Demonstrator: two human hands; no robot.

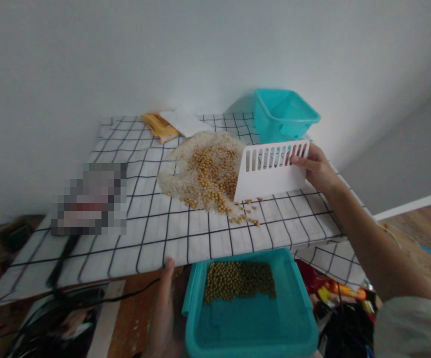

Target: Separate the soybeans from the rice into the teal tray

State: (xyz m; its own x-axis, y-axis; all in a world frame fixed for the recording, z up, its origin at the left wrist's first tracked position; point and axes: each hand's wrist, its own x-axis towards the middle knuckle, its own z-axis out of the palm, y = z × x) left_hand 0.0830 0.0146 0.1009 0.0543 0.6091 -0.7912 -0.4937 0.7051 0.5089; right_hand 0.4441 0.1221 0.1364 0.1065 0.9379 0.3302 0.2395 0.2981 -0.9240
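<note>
My right hand (315, 166) grips a white slotted plastic plate (269, 179) by its right end, fingers at the slots. The plate stands on edge over the cloth, its left side against a pile of yellow soybeans (213, 166) mixed with pale grain (185, 151). A few loose soybeans lie below the plate. In front of the table edge, a turquoise tub (250, 325) holds greenish-yellow beans (233, 281) along its far side. My left hand (163, 313) is at the tub's left side, thumb pointing up; its other fingers are hidden and seem to support the tub.
A second turquoise tub (286, 122) stands at the back right. A yellow packet (160, 125) and white paper (185, 123) lie behind the pile. A blurred-out flat device (92, 199) rests at left, with a dark cable. The checked cloth (155, 243) covers the table.
</note>
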